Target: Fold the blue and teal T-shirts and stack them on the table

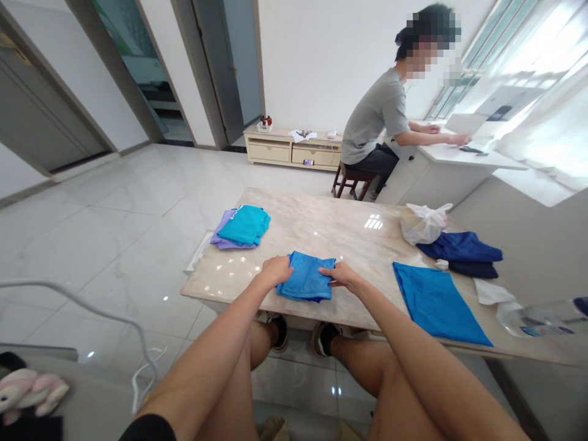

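A folded blue cloth (pixel 307 275) lies near the front edge of the marble-topped table (pixel 340 211). My left hand (pixel 276 269) grips its left side, fingers closed round the edge. On the opposite side my right hand (pixel 343 275) pinches the cloth, thumb on top and fingers beneath. Farther left is a stack of folded cloths, a turquoise one (pixel 245 224) over a lilac one (pixel 221 235). To the right a larger blue cloth (pixel 438 300) lies flat, one end reaching the front edge.
A white plastic bag (pixel 425 223), dark blue folded cloths (pixel 463 246), a white paper (pixel 492 291) and a clear bottle (pixel 539 320) are at the right. Beyond the table a person (pixel 377 116) sits on a stool at a white desk (pixel 459 150). A low cabinet (pixel 269 150) stands by the wall.
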Tool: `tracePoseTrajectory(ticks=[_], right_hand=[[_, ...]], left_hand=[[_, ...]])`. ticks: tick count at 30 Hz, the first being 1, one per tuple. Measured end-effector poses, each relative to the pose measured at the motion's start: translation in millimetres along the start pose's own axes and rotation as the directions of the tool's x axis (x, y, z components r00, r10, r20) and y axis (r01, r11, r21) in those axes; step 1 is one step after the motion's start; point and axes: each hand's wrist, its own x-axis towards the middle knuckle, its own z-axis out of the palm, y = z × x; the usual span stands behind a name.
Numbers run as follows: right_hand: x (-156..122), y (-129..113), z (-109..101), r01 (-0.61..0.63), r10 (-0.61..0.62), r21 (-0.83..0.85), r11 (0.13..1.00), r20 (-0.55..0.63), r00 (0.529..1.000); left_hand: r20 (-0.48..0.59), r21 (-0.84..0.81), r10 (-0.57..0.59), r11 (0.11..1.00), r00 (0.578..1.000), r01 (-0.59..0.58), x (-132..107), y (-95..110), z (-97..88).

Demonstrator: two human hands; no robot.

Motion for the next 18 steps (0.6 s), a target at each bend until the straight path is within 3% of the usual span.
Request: tracePoseTrajectory(ticks=[8, 12, 15, 18], right_hand=[[-1, -2, -7, 0.025, -0.030, -0.086, 0.996, -0.047, 0.998], [-7, -12, -10, 0.140, -0.195, -0.305, 0.942, -0.156, 0.968], [-28, -25, -17, 0.228, -0.328, -0.374, 0.899, -0.231, 0.916], [-66, -34, -35, 0.307, -0.389, -0.291, 0.906, -0.290, 0.874]], left_hand=[[-0.013, -0.013, -0.007, 1.000, 1.000, 0.006, 1, 1, -0.5], [-0.052, -0.019, -0.004, 1.000, 0.999, 0.003, -3, 13, -11.1], [-0.147, -0.044, 0.013, 0.999, 0.989, -0.020, -11, 31, -22.4], [-0.245, -0.069, 0.059, 0.995, 0.968, -0.078, -23, 54, -29.8]])
